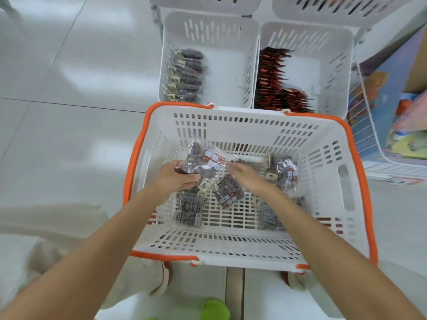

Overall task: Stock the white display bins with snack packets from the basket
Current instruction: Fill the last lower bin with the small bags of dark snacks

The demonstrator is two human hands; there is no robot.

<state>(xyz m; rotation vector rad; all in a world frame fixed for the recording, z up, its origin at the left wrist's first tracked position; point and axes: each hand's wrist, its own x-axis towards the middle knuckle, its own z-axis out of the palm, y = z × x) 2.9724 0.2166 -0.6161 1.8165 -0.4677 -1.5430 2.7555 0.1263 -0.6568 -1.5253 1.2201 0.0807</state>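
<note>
Reaching into the orange-rimmed basket (231, 248), the left grip (175, 175) pinches a clear packet (201, 165) of dark snacks. The right grip (247, 176) is too blurred to tell open from closed. More loose packets (228, 190) lie on the basket floor. Beyond it, the left bin (231, 72) holds stacked dark packets (187, 75), and the right bin (328, 65) holds red packets (275, 82).
</note>
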